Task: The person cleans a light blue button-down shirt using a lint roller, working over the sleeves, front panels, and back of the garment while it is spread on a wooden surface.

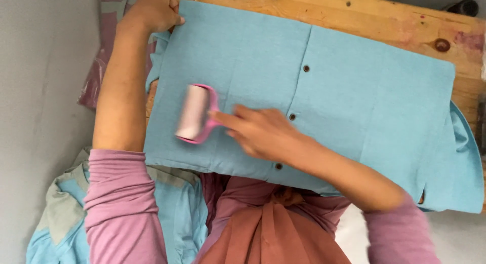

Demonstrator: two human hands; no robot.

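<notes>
Right hand [263,135]: fingers closed around the handle of a lint roller [195,113], forefinger laid along the handle toward the roll; slightly blurred. Lint roller: pink plastic frame and handle, pale whitish-pink roll, lying flat against the shirt [324,92], on the half of the shirt left of the button line and near its lower edge. Left hand [154,8]: pressed down on the upper left corner of the shirt, fingers curled over the cloth edge; whether it pinches the cloth or only presses it cannot be told. Shirt: light blue woven cloth, spread flat and smooth, front closed, with a line of small dark buttons [306,68] running down its middle; a sleeve or side part hangs off to the right of the shirt, past the board's edge. Wooden board [445,38]: bare pale wood with a knot and reddish stains, lying under the shirt and showing above and to the right of it. Sleeves [119,203]: mauve, pushed up on both forearms, below the shirt. Garment [268,228] worn by the person: rust-brown cloth, just below the shirt's lower edge. Heap of cloth [61,218]: light blue and grey-green pieces, below and left of the shirt, beside the left arm. Plastic-wrapped bundle [98,66]: pinkish, left of the shirt, partly hidden behind the left forearm; contents not readable. No open container shows.
</notes>
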